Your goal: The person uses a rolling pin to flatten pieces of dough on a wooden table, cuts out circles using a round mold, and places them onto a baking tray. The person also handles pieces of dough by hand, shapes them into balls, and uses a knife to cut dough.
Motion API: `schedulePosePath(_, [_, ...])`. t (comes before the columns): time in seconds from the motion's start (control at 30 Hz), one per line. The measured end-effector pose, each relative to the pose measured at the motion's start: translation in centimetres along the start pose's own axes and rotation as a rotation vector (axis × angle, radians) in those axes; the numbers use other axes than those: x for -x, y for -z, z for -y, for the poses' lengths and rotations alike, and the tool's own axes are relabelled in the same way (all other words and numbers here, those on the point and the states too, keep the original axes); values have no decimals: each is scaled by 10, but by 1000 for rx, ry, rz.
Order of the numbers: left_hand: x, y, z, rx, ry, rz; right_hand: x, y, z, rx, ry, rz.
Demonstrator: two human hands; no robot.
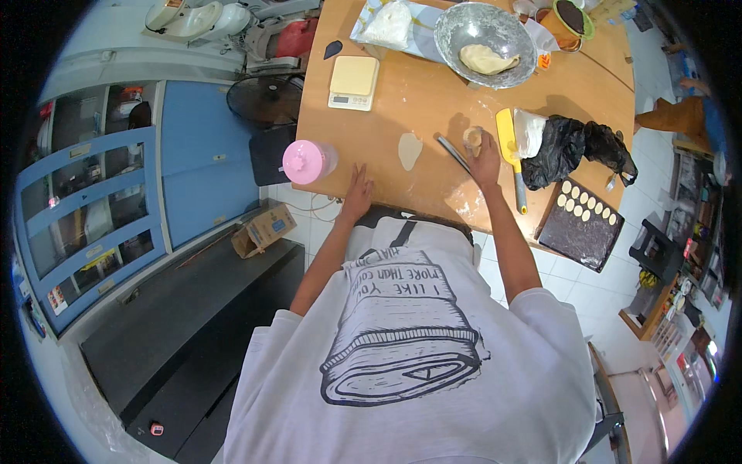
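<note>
A thin, flattened piece of dough [410, 151] lies on the wooden table in front of me. My left hand [359, 193] rests on the near edge, fingers stretched out, holding nothing. To the right of the dough, the fingers of my right hand [485, 162] close on a small, pale ring-shaped cutter [472, 138]. Beside that hand a slim grey rod [453, 152] lies slanted on the tabletop. Farther right is a yellow spatula [506, 138] with a grey handle. A dark baking tray [581, 236] at the near right corner carries several small dough rounds.
A pink-lidded jug [308, 162] stands at the left edge, a kitchen scale [353, 83] behind it. A metal bowl [456, 31] with a dough lump [487, 59] sits at the back. Black plastic bags [558, 151] lie at right. Another person [679, 116] is beyond.
</note>
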State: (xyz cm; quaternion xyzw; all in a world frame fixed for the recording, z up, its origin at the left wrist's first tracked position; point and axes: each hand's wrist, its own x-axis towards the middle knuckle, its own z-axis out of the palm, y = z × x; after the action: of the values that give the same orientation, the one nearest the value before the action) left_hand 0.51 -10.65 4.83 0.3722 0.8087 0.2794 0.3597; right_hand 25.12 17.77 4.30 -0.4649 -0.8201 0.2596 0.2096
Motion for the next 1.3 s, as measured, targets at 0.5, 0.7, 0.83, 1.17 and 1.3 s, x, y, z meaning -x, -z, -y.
schedulePosePath(0.5, [-58, 26, 40, -137, -113, 226, 31, -58, 98, -103, 76, 269])
schedulePosePath(0.7, [-67, 34, 53, -359, -284, 375, 33, -71, 115, 92, 76, 370])
schedulePosePath(0.83, [-67, 33, 47, -464, -274, 387, 30, -82, 117, 158, 131, 355])
schedulePosePath(1.17, [-81, 29, 67, -476, -295, 419, 24, -96, 129, 136, 83, 373])
schedulePosePath(1.3, [-81, 37, 43, -448, -255, 492, 28, -97, 118, 158, 91, 344])
